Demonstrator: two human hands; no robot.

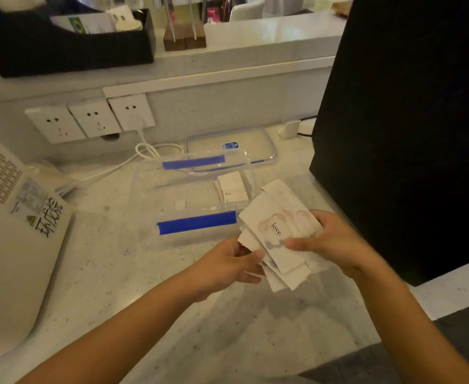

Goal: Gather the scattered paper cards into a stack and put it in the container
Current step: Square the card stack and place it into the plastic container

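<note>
Fingers of both the left hand (227, 266) and right hand (330, 242) clasp a loose, uneven stack of paper cards (279, 234), held above the speckled counter (144, 273). It hovers just beside the open clear plastic container (197, 223), near its right corner.

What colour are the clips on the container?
Blue clips on a clear container, seen in the head view.

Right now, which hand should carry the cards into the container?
Right hand, probably: it grips the cards from above beside the open container, while the left hand only steadies their lower edge.
</note>
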